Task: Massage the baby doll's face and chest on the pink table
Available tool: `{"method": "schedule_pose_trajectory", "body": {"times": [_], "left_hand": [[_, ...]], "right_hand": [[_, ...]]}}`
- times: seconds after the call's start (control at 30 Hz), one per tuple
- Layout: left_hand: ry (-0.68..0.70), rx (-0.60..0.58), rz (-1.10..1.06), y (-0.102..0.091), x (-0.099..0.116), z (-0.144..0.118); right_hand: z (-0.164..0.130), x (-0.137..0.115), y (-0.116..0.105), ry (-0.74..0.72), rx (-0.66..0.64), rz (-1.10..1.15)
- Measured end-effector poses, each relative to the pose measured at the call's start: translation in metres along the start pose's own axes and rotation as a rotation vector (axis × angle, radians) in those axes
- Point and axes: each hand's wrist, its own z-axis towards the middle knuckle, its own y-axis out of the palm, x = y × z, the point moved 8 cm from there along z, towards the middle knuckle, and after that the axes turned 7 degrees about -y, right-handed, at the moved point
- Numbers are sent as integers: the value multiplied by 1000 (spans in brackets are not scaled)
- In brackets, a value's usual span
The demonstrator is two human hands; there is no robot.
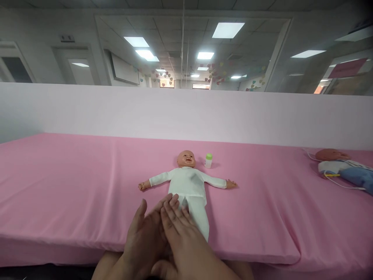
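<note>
Pressing your palms together, you held both hands low at the near edge, your right hand (pixel 186 241) laid over your left hand (pixel 145 237), fingers straight and close together, gripping nothing. Your fingertips pointed far, over the legs of the plastic baby doll in white cotton clothes (pixel 188 182); whether they touched the legs could not be told. The doll lay on its back, arms spread wide, head at the far end. A small white bottle with a green cap (pixel 208 160) stood just right of its head. Everything rested on a pink sheeted mattress (pixel 72 182), backed by a pale pink partition wall (pixel 116 111). At the far right lay a second doll in blue clothing (pixel 344 167). Ceiling light panels (pixel 227 29) glowed overhead.
</note>
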Motion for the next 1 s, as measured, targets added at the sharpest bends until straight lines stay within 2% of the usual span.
{"method": "schedule_pose_trajectory", "body": {"times": [0.1,0.17,0.27,0.37,0.43,0.53,0.7,0.87,1.0], "left_hand": [[222,-47,302,-6,30,13],[394,-19,668,-11,50,23],[398,-34,1263,-15,53,48],[323,-93,1628,-20,43,71],[303,-87,1704,-25,39,80],[310,-65,1701,-32,36,86],[326,-79,1672,-37,36,85],[343,-76,1688,-34,38,81],[440,-108,1737,-26,41,71]], "right_hand": [[-13,39,-24,181,20,74],[-23,69,-40,253,56,103],[-33,104,-58,254,70,150],[-33,118,-61,187,-10,186],[-26,120,-56,146,-90,188],[-10,127,-48,108,-201,138],[21,170,-46,146,-282,57],[25,221,-56,278,-186,4],[11,234,-62,321,-65,100]]}}
